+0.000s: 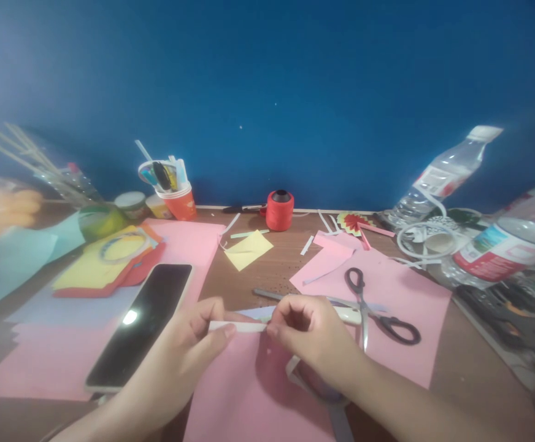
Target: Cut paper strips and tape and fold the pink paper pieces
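Two hands meet over a pink sheet (pixel 244 399) on the tabletop (pixel 230 288), and between them is a little white strip (pixel 240 327). I'll make that strip the middle of my clock, with twelve at the blue wall. The left hand (pixel 200 341) pinches the strip's left end, thumb in front and fingers tucked behind, I think so it stays straight. The right hand (pixel 311 334) has its thumb and finger squeezed together at the other end, maybe to keep it from slipping. Both wrists come in low, so the strip sits right where the person can look down at it.

The black scissors (pixel 363 307) lie with their blades spread at three o'clock, just beside the right hand, which seems a handy spot. The phone (pixel 141 328) lies flat at nine, partly on the papers. The red spool (pixel 280 212) stands between twelve and one, and the red cup (pixel 182 204) at eleven stands its pens up, probably so they don't roll.

Some things hide from me. The right fingers cover the strip's far end, so I can't tell how long it is. A pale handle (pixel 350 315) pokes out past that hand, with its other end hidden. At four, something round is half under the right wrist; it could be a roll of tape, but it's too dim to be sure. An orange thing (pixel 5 199) at ten is blurry and cut off.
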### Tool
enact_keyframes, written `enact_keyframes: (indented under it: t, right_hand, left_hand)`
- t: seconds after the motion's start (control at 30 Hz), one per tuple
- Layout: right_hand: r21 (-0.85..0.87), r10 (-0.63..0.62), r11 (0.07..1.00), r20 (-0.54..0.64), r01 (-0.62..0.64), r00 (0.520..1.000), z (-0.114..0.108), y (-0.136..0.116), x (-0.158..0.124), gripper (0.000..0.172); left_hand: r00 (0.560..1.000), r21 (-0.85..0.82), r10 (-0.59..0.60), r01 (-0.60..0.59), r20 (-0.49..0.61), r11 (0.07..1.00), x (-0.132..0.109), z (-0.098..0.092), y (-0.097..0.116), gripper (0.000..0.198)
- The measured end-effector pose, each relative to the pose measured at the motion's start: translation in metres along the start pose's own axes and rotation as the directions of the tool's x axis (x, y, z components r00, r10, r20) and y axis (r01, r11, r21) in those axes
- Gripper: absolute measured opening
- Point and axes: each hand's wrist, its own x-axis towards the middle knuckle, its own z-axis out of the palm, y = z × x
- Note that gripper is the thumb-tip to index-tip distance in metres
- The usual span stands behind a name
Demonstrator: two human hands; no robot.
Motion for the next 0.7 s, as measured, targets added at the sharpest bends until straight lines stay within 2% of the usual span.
enact_keyframes:
  t: [0.13, 0.7]
  right_hand:
    - [-0.044, -0.005, 0.999, -0.016, 0.004, 1.0, -0.0023, -0.0012, 0.0009, 0.013]
    - [-0.122, -0.012, 0.993, -0.046, 0.006, 0.999, -0.0034, -0.001, 0.001, 0.014]
  left_hand:
    - [0.996, 0.097, 0.011, -0.02, 0.092, 0.995, 0.0007, -0.0059, -0.0057, 0.034]
    - [0.992, 0.149, 0.074, -0.089, 0.098, 0.985, 0.0032, -0.0064, -0.006, 0.036]
